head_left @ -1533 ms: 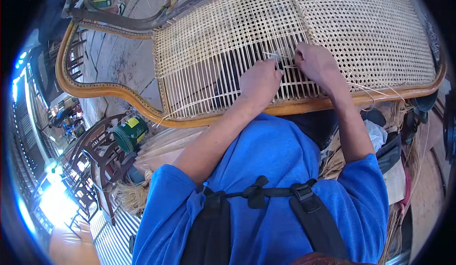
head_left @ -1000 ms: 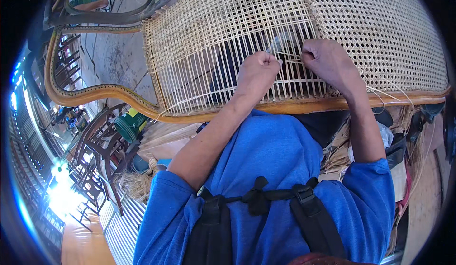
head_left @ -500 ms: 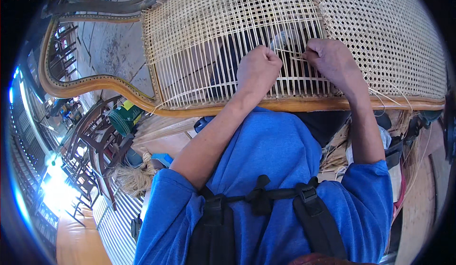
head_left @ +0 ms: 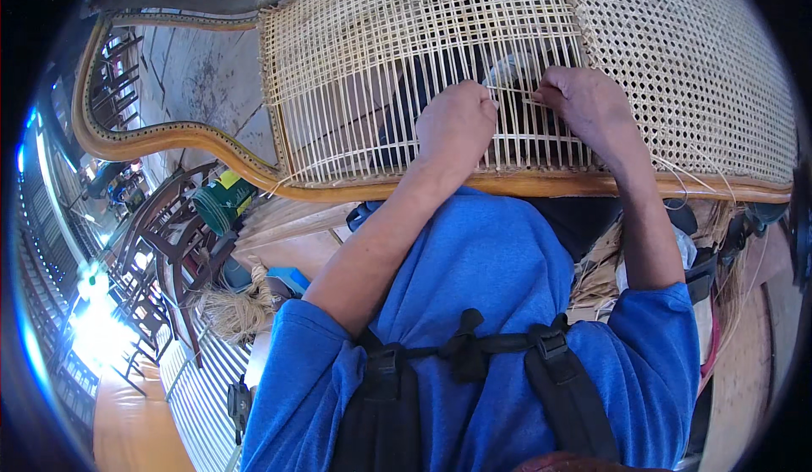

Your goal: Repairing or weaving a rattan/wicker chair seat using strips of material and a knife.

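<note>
A wooden furniture frame lies across in front of me, strung with pale woven cane. In the part before me, upright strands stand apart with gaps, and the weave is denser above. My left hand is closed over the strands, thumb and forefinger pinched on a thin cane strand. To its right my right hand is also closed, its fingertips pinching at the strand's other side. Its curled fingers partly hide the grip. Loose cane ends stick out over the rail by my right forearm.
Finished cane mesh fills the right panel. At left, a curved bare rail with holes bends outward. Below it are a green bucket, stacked dark wooden chairs and a bundle of fibre. More cane lies beneath the frame at right.
My left hand has shifted very slightly left, and my right fingertips have moved a little left. The view has turned slightly, so the frame sits a bit further right. Both hands stay closed.
</note>
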{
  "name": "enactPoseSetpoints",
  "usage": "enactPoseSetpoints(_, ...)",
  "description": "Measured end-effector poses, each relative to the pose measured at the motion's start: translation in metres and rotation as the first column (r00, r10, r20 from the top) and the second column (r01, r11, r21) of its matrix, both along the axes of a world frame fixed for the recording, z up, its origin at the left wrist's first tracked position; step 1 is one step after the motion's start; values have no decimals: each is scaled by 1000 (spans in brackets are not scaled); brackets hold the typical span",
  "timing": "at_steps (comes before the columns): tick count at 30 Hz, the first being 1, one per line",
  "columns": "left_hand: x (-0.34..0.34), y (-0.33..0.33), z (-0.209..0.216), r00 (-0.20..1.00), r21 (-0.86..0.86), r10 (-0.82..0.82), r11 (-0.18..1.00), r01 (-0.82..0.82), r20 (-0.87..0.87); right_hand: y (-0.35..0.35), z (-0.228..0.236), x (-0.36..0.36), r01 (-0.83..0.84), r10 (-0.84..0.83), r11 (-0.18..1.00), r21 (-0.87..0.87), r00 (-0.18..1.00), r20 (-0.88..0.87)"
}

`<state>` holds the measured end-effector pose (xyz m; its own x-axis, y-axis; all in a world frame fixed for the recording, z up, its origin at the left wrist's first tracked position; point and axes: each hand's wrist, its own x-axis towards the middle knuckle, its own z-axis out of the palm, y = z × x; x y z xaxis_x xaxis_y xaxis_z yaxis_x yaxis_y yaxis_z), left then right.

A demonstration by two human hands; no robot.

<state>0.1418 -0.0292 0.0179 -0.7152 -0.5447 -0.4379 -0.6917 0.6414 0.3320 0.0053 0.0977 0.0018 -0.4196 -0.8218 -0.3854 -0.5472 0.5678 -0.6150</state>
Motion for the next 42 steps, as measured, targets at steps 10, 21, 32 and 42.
enactPoseSetpoints(10,11,-3,1,971,188,223,961,-204,-85,-13,-8,14,19,-23,999,-48,995,-100)
enactPoseSetpoints(21,15,-14,-6,943,364,325,871,-329,73,-16,-4,-4,-116,122,991,-69,989,83)
enactPoseSetpoints(32,23,-5,-6,955,289,275,929,-233,-114,-25,0,-1,-110,109,994,11,991,75)
enactPoseSetpoints(42,20,-20,3,978,223,207,953,-206,18,-25,5,1,-65,59,996,53,991,116)
